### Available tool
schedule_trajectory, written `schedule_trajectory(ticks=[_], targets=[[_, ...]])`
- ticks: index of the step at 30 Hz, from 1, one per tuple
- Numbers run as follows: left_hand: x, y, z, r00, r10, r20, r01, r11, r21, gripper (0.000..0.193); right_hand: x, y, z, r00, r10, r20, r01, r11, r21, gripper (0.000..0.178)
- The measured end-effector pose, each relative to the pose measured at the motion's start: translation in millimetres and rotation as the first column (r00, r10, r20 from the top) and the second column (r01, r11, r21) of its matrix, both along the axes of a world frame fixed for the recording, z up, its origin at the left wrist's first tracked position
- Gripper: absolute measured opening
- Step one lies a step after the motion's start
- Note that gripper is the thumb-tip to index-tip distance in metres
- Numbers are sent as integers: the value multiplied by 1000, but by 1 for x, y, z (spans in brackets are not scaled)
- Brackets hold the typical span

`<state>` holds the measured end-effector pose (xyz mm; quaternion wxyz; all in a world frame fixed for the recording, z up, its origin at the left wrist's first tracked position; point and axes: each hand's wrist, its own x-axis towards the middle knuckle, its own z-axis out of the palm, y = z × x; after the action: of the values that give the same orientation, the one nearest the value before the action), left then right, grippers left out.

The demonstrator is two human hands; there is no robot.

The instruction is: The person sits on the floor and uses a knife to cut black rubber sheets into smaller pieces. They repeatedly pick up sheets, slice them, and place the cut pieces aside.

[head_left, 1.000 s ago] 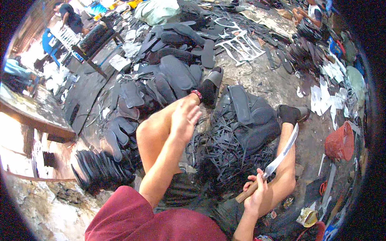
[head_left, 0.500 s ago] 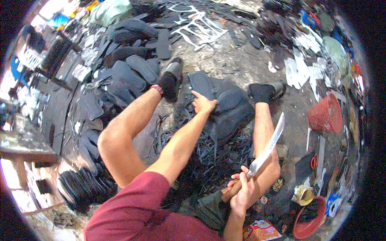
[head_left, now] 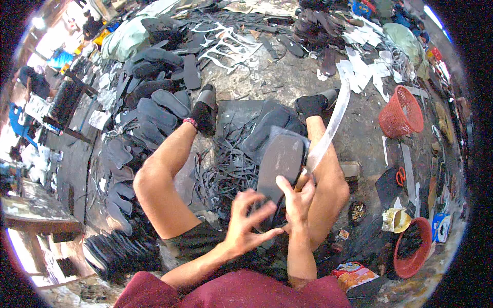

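Note:
My right hand (head_left: 299, 203) grips a knife with a long curved blade (head_left: 333, 123), its tip pointing up and away. The thumb of that hand presses on a dark grey shoe sole (head_left: 280, 163), still bordered by uncut sheet along its top and right. My left hand (head_left: 246, 223) is by the near end of the sole, fingers apart and slightly blurred; it holds nothing I can make out. More dark sole pieces (head_left: 267, 123) lie between my feet, above a heap of thin black offcut strips (head_left: 228, 167).
Piled dark soles (head_left: 164, 102) lie to the left, with a stacked row of them (head_left: 120, 251) nearer. On the right are a red basket (head_left: 400, 113), a red tub (head_left: 413, 246), orange-handled scissors (head_left: 400, 177) and a yellowish container (head_left: 396, 219). A white cut-out frame (head_left: 231, 46) lies far ahead.
My left hand has come back from the pieces between my feet toward my lap. A sole piece is now under my right thumb, and the knife has swung more upright.

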<state>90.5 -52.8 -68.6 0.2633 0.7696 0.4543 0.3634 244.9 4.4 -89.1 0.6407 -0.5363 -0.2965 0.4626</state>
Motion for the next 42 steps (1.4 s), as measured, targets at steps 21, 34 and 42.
schedule_trajectory(ticks=[21, 34, 42], targets=[[-159, 7, 83, 531, 718, 450, 266, 363, -893, 43, -10, -176, 15, 574, 568, 590, -578, 792, -199, 31], [-165, 21, 86, 675, 626, 391, 228, 328, -917, 34, -53, -32, 60, 373, 566, 736, -741, 659, -131, 46], [-162, 31, 86, 802, 486, 348, 253, 252, -934, 47, -35, 36, 104, 24, 698, 716, -908, 315, -277, 38]])
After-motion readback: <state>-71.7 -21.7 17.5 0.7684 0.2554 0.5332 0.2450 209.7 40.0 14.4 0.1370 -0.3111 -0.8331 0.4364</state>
